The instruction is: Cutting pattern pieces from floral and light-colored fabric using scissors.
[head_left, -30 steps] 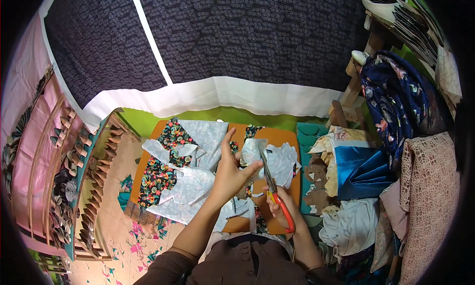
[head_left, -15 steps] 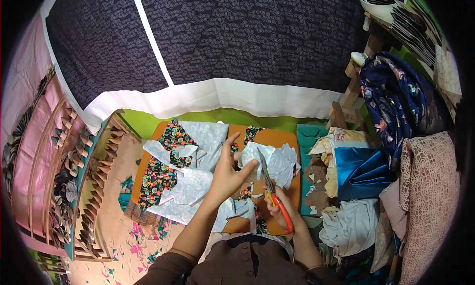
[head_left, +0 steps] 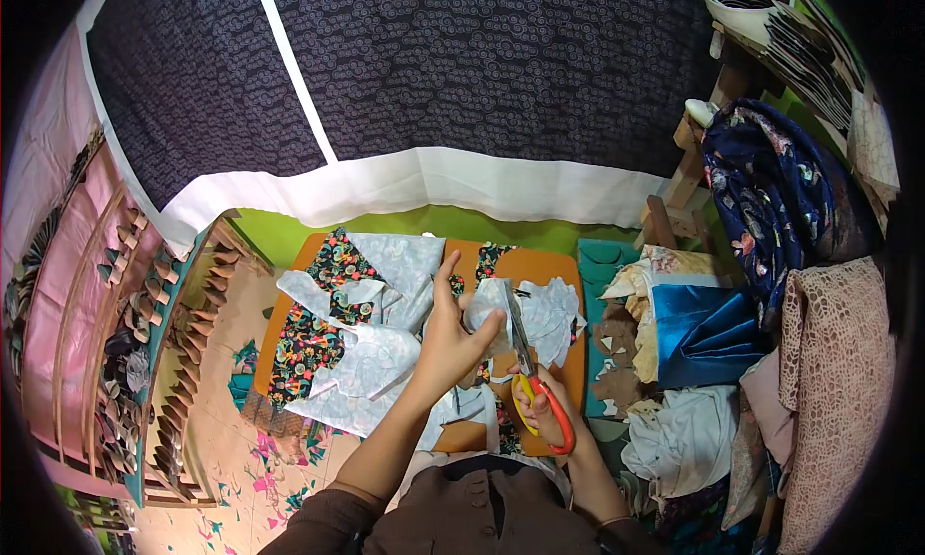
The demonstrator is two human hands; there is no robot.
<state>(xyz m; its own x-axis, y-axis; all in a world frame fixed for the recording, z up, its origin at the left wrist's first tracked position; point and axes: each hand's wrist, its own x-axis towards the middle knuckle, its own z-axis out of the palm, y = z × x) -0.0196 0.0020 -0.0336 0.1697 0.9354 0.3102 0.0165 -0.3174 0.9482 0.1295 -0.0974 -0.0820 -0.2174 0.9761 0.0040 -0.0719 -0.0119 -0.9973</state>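
Note:
My left hand (head_left: pixel 453 338) has fingers closed on a small pale fabric piece (head_left: pixel 488 303), its index finger and thumb standing out above it. In my right hand (head_left: pixel 547 409) is a pair of scissors (head_left: pixel 524 348) with red and yellow handles, the handles spread apart. The scissor blades point away from me and lie along the right edge of the pale piece. Just right of the blades lies a crumpled pale fabric scrap (head_left: pixel 551 316). How far the blades are parted is hard to make out.
An orange low table (head_left: pixel 567 266) bears pale fabric (head_left: pixel 414 266) and dark floral fabric (head_left: pixel 299 357). On the left stands a rack (head_left: pixel 159 401) of pointed wooden forms. Coloured snippets (head_left: pixel 265 468) litter the floor. Folded blue cloth (head_left: pixel 699 333) and a white cloth heap (head_left: pixel 684 439) lie right.
The scissor handles have spread apart, with the yellow one now further from the red one. My left hand and the pale piece have barely moved.

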